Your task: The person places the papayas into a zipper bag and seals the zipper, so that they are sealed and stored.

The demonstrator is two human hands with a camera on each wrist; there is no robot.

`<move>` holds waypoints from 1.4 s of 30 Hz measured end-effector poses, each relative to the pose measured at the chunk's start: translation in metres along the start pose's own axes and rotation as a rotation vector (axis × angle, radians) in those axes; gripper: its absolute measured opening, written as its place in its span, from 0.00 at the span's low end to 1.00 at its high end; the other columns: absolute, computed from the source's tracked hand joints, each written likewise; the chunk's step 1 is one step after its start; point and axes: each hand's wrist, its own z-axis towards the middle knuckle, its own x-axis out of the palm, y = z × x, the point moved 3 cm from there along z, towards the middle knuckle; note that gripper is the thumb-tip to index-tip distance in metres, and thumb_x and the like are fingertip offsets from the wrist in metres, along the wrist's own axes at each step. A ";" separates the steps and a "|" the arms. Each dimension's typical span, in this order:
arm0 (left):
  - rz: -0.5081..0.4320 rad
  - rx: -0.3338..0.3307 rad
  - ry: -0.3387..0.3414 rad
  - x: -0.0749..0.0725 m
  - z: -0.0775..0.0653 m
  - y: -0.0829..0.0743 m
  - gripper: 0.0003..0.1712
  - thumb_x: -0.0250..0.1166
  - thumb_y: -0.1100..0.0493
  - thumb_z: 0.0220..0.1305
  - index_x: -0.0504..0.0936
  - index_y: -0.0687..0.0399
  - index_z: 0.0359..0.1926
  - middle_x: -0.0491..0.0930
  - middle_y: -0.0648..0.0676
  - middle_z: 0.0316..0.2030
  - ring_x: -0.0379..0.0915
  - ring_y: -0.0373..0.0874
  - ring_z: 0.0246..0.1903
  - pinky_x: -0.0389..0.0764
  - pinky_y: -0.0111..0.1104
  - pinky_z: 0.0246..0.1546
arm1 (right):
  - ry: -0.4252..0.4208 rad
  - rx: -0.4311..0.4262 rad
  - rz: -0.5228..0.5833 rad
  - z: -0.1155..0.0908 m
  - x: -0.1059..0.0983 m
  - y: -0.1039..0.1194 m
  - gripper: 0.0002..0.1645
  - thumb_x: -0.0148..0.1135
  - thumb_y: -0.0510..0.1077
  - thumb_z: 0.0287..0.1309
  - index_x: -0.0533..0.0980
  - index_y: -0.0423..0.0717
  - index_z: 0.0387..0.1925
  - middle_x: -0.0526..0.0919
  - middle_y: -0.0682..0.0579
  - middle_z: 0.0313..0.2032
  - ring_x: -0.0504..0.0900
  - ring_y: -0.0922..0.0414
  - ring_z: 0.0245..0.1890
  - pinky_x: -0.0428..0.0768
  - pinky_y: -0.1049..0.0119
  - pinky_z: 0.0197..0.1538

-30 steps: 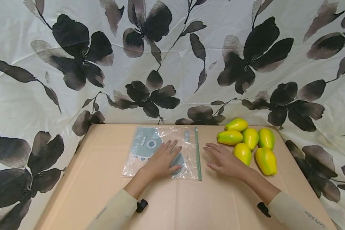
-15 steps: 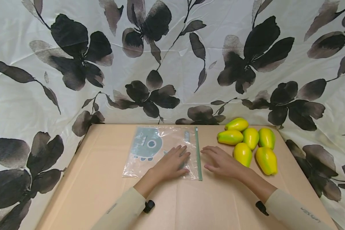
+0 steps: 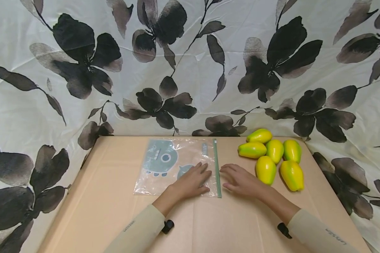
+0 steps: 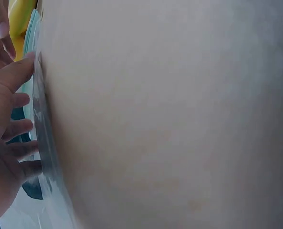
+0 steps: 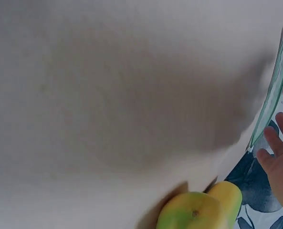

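Observation:
A clear zip bag (image 3: pixel 190 151) printed with blue-grey cartoon shapes lies flat on the table, its green zip strip (image 3: pixel 216 168) along the right side. My left hand (image 3: pixel 191 182) rests on the bag's right half, fingers spread and fairly straight, fingertips short of the strip. Just right of the strip is my right hand (image 3: pixel 240 181), fingers loosely bent with nothing in them. In the left wrist view the left thumb (image 4: pixel 19 74) and fingers lie at the bag's surface. The right wrist view shows the right hand (image 5: pixel 279 162) beside the green strip.
Several yellow-green papayas (image 3: pixel 274 151) sit in a cluster at the back right, close beyond the right forearm. The tan table (image 3: pixel 107 211) ends at a white cloth (image 3: pixel 206 105) with dark flowers. Each wrist carries a small black camera (image 3: pixel 168 226).
My left hand has slid right and slightly toward me across the bag, uncovering more of its print. My right hand has moved left, closer to the zip strip. Bag and papayas stay in place.

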 end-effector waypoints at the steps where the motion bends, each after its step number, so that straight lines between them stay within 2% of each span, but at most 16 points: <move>1: -0.002 -0.003 0.001 0.001 0.000 0.000 0.38 0.65 0.39 0.69 0.71 0.52 0.73 0.61 0.63 0.77 0.57 0.64 0.77 0.64 0.54 0.74 | -0.001 0.000 -0.001 0.000 0.001 -0.001 0.32 0.69 0.54 0.65 0.74 0.46 0.66 0.77 0.46 0.66 0.74 0.45 0.68 0.72 0.44 0.71; 10: 0.012 -0.007 0.004 0.004 0.003 0.001 0.36 0.64 0.38 0.69 0.73 0.50 0.71 0.62 0.64 0.77 0.57 0.65 0.77 0.64 0.55 0.74 | -0.008 -0.009 0.038 0.002 0.012 -0.005 0.22 0.70 0.50 0.64 0.78 0.49 0.56 0.80 0.51 0.58 0.77 0.50 0.61 0.75 0.48 0.68; 23: 0.000 -0.033 0.015 0.003 0.006 0.002 0.36 0.65 0.39 0.69 0.74 0.50 0.71 0.62 0.63 0.77 0.56 0.64 0.77 0.63 0.54 0.75 | -0.055 -0.043 0.061 0.004 0.025 -0.004 0.18 0.72 0.48 0.62 0.80 0.48 0.51 0.77 0.47 0.62 0.74 0.46 0.65 0.72 0.46 0.71; 35: 0.014 -0.040 0.007 0.002 0.008 0.002 0.35 0.66 0.40 0.69 0.74 0.51 0.70 0.63 0.63 0.76 0.57 0.64 0.76 0.65 0.54 0.74 | -0.064 0.020 0.011 0.007 0.030 -0.006 0.34 0.74 0.55 0.59 0.77 0.45 0.62 0.74 0.47 0.66 0.71 0.47 0.68 0.72 0.46 0.71; 42: 0.005 -0.043 0.000 0.002 0.009 0.001 0.34 0.67 0.40 0.68 0.75 0.50 0.69 0.64 0.63 0.76 0.58 0.65 0.76 0.66 0.55 0.73 | -0.073 0.013 -0.019 0.011 0.030 -0.012 0.43 0.77 0.58 0.55 0.74 0.43 0.67 0.72 0.47 0.68 0.71 0.46 0.69 0.71 0.45 0.72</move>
